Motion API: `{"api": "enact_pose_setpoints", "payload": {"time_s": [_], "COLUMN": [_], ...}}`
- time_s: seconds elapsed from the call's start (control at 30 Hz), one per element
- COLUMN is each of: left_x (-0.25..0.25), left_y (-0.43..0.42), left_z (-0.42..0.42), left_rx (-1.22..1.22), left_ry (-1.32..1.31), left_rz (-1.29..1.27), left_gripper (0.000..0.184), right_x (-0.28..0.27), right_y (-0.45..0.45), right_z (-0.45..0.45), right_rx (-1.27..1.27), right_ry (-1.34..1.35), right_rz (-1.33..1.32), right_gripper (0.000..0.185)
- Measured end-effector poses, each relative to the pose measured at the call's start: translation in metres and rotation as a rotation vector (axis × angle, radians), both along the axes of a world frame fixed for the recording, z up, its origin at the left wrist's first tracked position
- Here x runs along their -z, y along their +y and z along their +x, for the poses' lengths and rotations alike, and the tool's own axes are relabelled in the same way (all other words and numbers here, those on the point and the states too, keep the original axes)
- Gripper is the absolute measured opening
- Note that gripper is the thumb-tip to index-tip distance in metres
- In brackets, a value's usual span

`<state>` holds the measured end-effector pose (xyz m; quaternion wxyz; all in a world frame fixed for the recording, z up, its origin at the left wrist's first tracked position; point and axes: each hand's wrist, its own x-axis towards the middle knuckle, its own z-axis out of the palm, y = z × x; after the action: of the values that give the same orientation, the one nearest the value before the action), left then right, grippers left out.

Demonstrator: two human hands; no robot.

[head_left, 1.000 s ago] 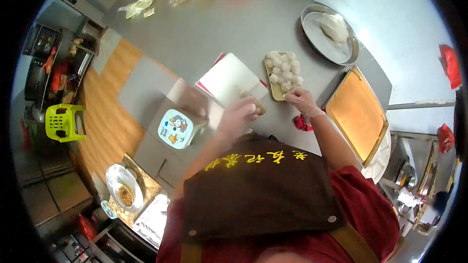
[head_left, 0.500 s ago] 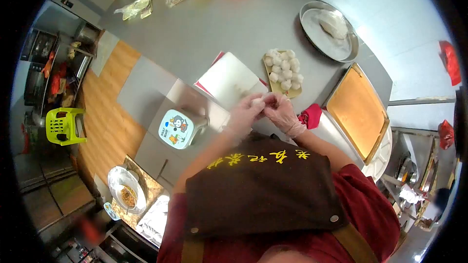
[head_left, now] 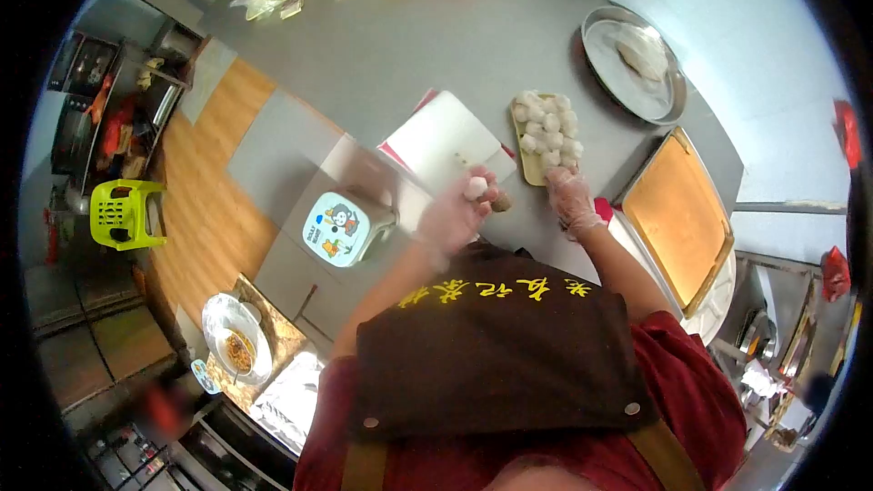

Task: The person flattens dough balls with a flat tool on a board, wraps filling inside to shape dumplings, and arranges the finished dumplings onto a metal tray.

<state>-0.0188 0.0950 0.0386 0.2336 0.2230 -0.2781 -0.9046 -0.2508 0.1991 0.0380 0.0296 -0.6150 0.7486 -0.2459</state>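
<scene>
My left hand (head_left: 455, 218), in a clear plastic glove, is curled around a small white ball (head_left: 476, 187), which shows on top of its fingers. Right beside these fingers is a small brownish lump (head_left: 501, 202); whether the hand touches it I cannot tell. My right hand (head_left: 573, 202), also gloved, reaches to the near end of a yellowish tray (head_left: 532, 169) with its fingers stretched out. Several white balls (head_left: 547, 123) sit close together on that tray. The fingertips are near the lowest balls, and contact is unclear.
A white board (head_left: 446, 138) lies left of the tray on the grey table (head_left: 409, 36). At the far right stands a round metal pan (head_left: 600, 59) with a pale item. A rectangular orange-lined tray (head_left: 677, 218) is at my right, a cartoon-topped stool (head_left: 336, 229) at my left.
My hands, together at the white ball before, have parted. The left keeps the ball, and the right has moved right to the tray's near end. The whole view has shifted slightly.
</scene>
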Motion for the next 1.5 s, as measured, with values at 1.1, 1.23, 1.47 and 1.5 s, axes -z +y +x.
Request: {"api": "enact_pose_setpoints", "payload": {"time_s": [1.1, 1.23, 1.47, 1.5], "left_x": [0.025, 0.008, 0.021, 0.02], "left_y": [-0.04, -0.072, -0.108, -0.108], "left_z": [0.043, 0.051, -0.012, -0.014], "left_rx": [-0.816, -0.592, 0.2, 0.315], "left_ry": [-0.834, -1.118, -0.799, -0.848], "left_rz": [-0.616, -1.286, -1.984, -1.913], "left_gripper": [0.024, 0.026, 0.044, 0.047], "right_x": [-0.117, -0.031, -0.041, -0.043], "right_y": [-0.108, -0.076, -0.086, -0.085], "right_z": [0.098, 0.096, 0.104, 0.104], "right_rx": [-0.236, -0.162, -0.041, -0.048], "right_ry": [0.115, -0.011, -0.133, -0.163], "right_rz": [0.624, 0.382, 0.46, 0.422], "right_gripper": [0.04, 0.04, 0.04, 0.04]}}
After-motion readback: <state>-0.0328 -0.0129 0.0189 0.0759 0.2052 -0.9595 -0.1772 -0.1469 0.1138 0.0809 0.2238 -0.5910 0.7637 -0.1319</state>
